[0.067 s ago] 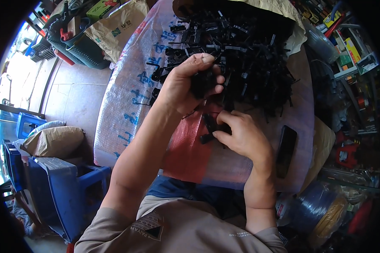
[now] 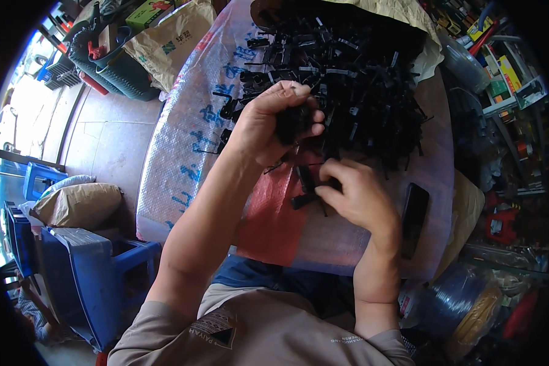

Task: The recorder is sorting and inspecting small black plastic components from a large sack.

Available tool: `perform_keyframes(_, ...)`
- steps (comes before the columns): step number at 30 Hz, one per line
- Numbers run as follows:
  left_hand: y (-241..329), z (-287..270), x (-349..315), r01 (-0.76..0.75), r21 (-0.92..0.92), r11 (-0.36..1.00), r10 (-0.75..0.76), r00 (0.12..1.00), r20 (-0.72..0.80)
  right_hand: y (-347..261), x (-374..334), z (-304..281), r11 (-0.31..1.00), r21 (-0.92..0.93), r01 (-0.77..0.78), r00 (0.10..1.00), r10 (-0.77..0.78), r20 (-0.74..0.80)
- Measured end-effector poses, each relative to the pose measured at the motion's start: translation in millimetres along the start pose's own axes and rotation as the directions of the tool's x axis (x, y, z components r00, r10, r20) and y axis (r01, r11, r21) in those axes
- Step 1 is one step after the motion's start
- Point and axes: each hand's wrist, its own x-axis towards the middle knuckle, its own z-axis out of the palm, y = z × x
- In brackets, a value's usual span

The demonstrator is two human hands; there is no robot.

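A heap of small black plastic parts (image 2: 372, 97) with thin prongs covers the far part of a woven plastic sack (image 2: 171, 177). Over the heap's near left edge, my left hand (image 2: 256, 125) is curled round a clump of black plastic parts (image 2: 293, 125), its thumb lying across the top. Closer to me, above a red patch on the sack, my right hand (image 2: 360, 198) pinches a black plastic part (image 2: 305, 183) between thumb and fingers. The fingers hide some of that part, and its exact kind cannot be made out.
A dark phone-like slab (image 2: 414, 219) lies on the sack right of my right hand. Brown paper bags (image 2: 177, 46) stand at the far left. A blue plastic stool (image 2: 82, 274) is at my left. Cluttered shelves (image 2: 506, 91) and a wrapped coil (image 2: 463, 299) fill the right side.
My right hand has shifted slightly to the right and a little nearer to me. The left hand has sunk a touch, still closed round its clump.
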Motion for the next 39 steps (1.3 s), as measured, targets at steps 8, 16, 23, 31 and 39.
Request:
perform_keyframes(8, 3.0, 28.7, -9.8, 0.1, 0.55, 0.829, -0.049, 0.993, -0.106, 10.9, -2.8, -25.2, 0.897, 0.397, 0.192, 0.908, -0.009, -0.418)
perform_keyframes(16, -14.6, 39.3, -14.4, 0.016, 0.83, 0.557, -0.036, 0.999, 0.005, 22.6, 0.6, -25.7, 0.785, 0.522, 0.332, 0.836, 0.012, -0.549)
perform_keyframes(23, -25.2, 44.1, -17.1, -0.064, 0.876, 0.478, 0.072, 0.997, 0.034, 17.7, 10.5, -13.7, 0.841, 0.432, 0.327, 0.823, -0.029, -0.567)
perform_keyframes(31, -37.8, 37.4, -15.4, -0.261, 0.944, 0.202, 0.257, 0.944, 0.205, 19.5, 12.4, -7.3, 0.773, 0.566, 0.286, 0.865, 0.047, -0.5)
perform_keyframes(39, -37.4, 41.0, -17.6, -0.238, 0.95, 0.203, 0.277, 0.945, 0.177, 23.7, 13.1, -7.9, 0.746, 0.602, 0.285, 0.884, 0.038, -0.467)
